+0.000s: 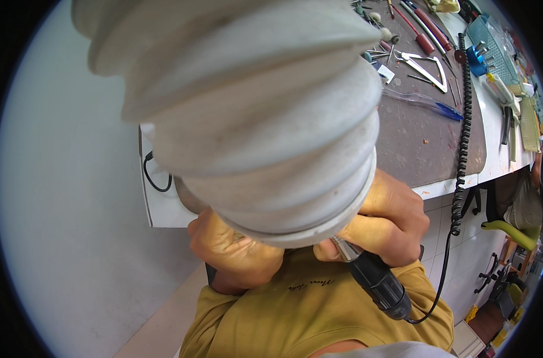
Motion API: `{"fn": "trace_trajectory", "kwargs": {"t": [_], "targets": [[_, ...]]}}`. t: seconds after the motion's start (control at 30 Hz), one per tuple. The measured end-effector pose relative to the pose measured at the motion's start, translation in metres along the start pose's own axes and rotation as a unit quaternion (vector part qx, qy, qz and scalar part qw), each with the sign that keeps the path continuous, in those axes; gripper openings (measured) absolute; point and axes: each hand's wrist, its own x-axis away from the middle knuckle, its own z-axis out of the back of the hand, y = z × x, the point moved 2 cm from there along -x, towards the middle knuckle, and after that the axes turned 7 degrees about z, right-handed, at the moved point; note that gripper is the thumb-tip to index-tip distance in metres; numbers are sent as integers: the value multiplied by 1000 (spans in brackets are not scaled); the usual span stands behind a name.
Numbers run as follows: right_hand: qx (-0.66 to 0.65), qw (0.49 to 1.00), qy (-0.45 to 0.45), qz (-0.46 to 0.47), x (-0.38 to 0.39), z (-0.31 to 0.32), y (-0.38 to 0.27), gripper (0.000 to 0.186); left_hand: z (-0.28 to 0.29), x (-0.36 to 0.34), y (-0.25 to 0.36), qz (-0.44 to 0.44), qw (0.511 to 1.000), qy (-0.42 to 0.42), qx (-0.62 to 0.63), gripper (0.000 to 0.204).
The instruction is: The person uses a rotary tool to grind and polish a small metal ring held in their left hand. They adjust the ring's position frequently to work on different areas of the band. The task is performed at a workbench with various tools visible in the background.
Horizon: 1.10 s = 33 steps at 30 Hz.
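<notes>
A large white corrugated hose (253, 131) fills the middle of the view, close to the camera, hiding much of my fingers. Below its rim my left hand (235, 250) is curled, holding something too hidden to make out. My right hand (384, 221) grips a rotary handpiece (376, 280) with a metal nose and black body, slanting down to the right, its tip hidden under the hose. A black cord runs from the handpiece up to a coiled cable (462, 149). My yellow shirt (301, 316) shows below both hands.
A grey work mat (420, 149) on a white desk bears small bits, pens (426, 30), a white caliper (438, 77) and a clear blue-ended tool (447, 110). A teal basket (492, 48) stands at right. A person (522, 203) sits beyond, by a green-armed chair. A white wall (62, 197) is left.
</notes>
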Motion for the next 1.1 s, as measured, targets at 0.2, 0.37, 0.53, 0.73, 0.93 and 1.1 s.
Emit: {"fn": "trace_trajectory", "kwargs": {"t": [0.2,0.37,0.53,0.73,0.93,1.1], "targets": [[5,1000,14,8,3,-2,2,26,-3,-2,6,-11,1000,11,-12,26],[2,1000,20,5,3,-3,1,25,1,0,-1,2,1000,4,28,28],[9,999,21,31,3,-3,4,23,-1,0,0,0,1000,7,27,29],[5,1000,24,19,3,-4,3,23,-1,0,1,2,1000,14,26,29],[3,999,24,27,3,-4,5,22,-2,1,1,8,999,21,29,30],[12,999,20,22,3,-3,2,22,-4,1,1,17,999,29,27,30]]}}
